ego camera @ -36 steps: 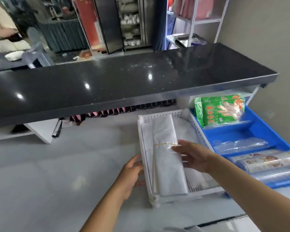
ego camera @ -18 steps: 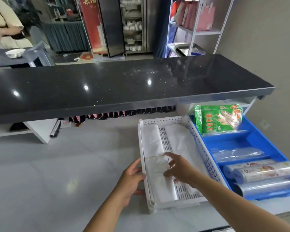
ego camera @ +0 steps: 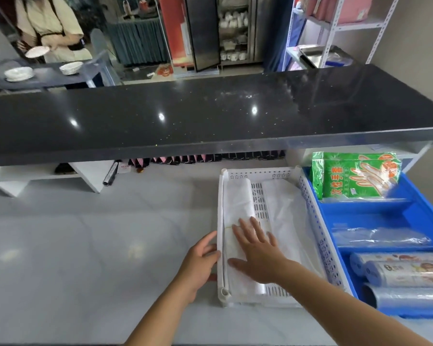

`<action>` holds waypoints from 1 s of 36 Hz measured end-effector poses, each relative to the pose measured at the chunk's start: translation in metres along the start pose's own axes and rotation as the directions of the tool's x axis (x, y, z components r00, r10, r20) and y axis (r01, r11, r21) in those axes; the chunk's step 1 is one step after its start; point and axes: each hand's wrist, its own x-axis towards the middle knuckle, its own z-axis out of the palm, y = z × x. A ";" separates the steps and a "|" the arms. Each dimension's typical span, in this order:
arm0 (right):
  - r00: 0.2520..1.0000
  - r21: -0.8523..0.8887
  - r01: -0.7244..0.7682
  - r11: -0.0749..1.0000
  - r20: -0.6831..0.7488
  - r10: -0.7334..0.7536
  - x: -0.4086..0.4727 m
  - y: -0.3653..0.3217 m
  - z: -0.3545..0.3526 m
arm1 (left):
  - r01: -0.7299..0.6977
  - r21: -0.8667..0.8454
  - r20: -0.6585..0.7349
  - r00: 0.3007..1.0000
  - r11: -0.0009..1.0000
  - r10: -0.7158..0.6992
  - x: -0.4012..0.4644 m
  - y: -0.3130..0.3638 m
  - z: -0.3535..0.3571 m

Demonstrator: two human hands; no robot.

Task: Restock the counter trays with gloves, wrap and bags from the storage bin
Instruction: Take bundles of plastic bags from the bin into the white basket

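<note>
A white perforated tray (ego camera: 315, 221) stands on the pale lower counter. Inside it, a banded bundle of white bags (ego camera: 238, 198) lies along the left wall and a looser white bag stack (ego camera: 285, 211) lies to its right. My right hand (ego camera: 256, 250) rests flat, fingers spread, on the near part of the bundle. My left hand (ego camera: 200, 260) holds the tray's left rim from outside. Beside it on the right, a blue tray (ego camera: 375, 216) holds a green pack of gloves (ego camera: 355, 178), a clear plastic packet (ego camera: 383, 237) and rolls of wrap (ego camera: 405, 273).
A long black counter top (ego camera: 210, 116) overhangs the back of the work surface. A foil-like roll (ego camera: 110, 174) lies under it at left. Beyond, a person stands by a table with white plates (ego camera: 19, 73). Metal shelving (ego camera: 335, 28) stands at the back right.
My right hand laid the banded bag bundle along the tray's left wall, slid it nearer, and now presses flat on it. My left hand moved up against the tray's left rim.
</note>
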 end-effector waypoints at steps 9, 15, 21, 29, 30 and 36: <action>0.983 0.171 -0.017 0.985 -0.178 0.048 0.009 -0.015 0.028 | 0.011 -0.033 -0.180 0.984 0.999 -0.017 -0.016 -0.020 0.009; 0.984 0.207 -0.035 0.978 -0.166 0.070 0.013 -0.019 0.021 | -0.002 -0.045 -0.174 0.985 0.999 -0.006 -0.032 -0.026 0.010; 0.989 0.141 -0.079 0.987 -0.116 0.096 -0.005 -0.038 -0.012 | -0.047 0.204 -0.261 0.960 0.978 0.100 -0.080 -0.044 -0.020; 0.960 0.217 0.186 0.958 -0.246 -0.131 -0.087 -0.150 -0.003 | -0.005 0.341 -0.489 0.853 0.940 0.182 -0.207 -0.116 -0.089; 0.955 0.218 0.222 0.950 -0.245 -0.167 -0.098 -0.167 0.008 | 0.017 0.359 -0.533 0.825 0.933 0.190 -0.224 -0.130 -0.099; 0.942 0.230 0.334 0.914 -0.118 -0.314 -0.158 -0.250 0.093 | 0.182 0.264 -0.743 0.665 0.947 0.080 -0.314 -0.233 -0.146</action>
